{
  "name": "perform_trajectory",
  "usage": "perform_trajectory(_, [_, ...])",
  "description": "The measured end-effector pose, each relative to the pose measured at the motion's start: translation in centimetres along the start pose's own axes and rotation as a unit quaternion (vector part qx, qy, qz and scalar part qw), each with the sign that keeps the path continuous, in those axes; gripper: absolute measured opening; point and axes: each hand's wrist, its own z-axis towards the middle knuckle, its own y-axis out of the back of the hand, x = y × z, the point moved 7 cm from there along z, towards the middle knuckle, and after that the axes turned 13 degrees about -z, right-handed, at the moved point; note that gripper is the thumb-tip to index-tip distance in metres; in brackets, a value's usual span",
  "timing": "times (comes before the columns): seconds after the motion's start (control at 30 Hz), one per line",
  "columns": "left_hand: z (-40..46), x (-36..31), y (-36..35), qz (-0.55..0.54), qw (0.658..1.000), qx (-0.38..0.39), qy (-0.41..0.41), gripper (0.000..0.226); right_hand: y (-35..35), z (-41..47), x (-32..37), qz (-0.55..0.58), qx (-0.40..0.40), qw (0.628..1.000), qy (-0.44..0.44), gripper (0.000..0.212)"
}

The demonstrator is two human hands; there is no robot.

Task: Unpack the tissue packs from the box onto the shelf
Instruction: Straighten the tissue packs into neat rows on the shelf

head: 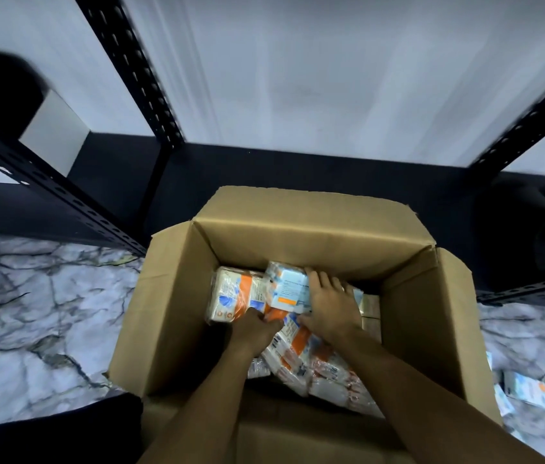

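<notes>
A: Tissue packs (293, 349) lie loose on the floor of the box (177, 313), most toward its near-right corner, one more at the far-left. Your right hand (328, 306) has its fingers spread flat over the blue-and-white pack (289, 288) by the far wall, thumb tucked under its near edge. It reads as a clasp, though not a firm one.

B: And my left hand (256, 329)?

A: Its fingers curl down between the packs; I can't tell what they hold, if anything. Get them under the same pack before lifting, because the film wrap looks slippery.

B: Room to lift?

A: Straight up is free. The far flap (298, 209) stands between you and the shelf (331, 78), so I'd rise above it first. Black uprights (137, 68) frame the shelf on both sides; go in between them. A few packs (525, 390) lie on the marble floor (30, 313) beyond the box's right flap.
</notes>
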Motion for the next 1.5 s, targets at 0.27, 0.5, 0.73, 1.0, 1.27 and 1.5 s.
perform_trajectory(0.27, [-0.4,-0.5,0.3,0.014,1.0,-0.002,-0.011,0.022,0.9,-0.6,-0.2,0.009,-0.016,1.0,-0.024,0.079])
perform_trajectory(0.5, [-3.1,-3.4,1.9,0.033,0.996,-0.048,-0.061,0.023,4.8,-3.4,-2.1,0.048,-0.039,0.998,-0.026,0.075])
perform_trajectory(0.73, [-9.7,-8.7,4.7,0.027,0.978,-0.116,-0.169,0.011,11.2,-8.4,-4.0,0.2,-0.084,0.975,-0.037,0.077])
perform_trajectory(1.0, [-19.5,-13.9,8.0,0.06,0.939,-0.177,-0.288,0.017,19.2,-14.1,-6.4,0.355,-0.128,0.925,-0.043,0.072])
perform_trajectory(1.27, [-29.8,-19.7,12.2,0.025,0.902,-0.221,-0.371,0.014,28.6,-19.0,-7.4,0.37,-0.199,0.908,-0.006,0.061])
perform_trajectory(1.5, [-37.6,-25.0,13.8,-0.001,0.864,-0.213,-0.456,0.008,37.9,-23.3,-7.5,0.35,-0.235,0.907,0.026,0.054])
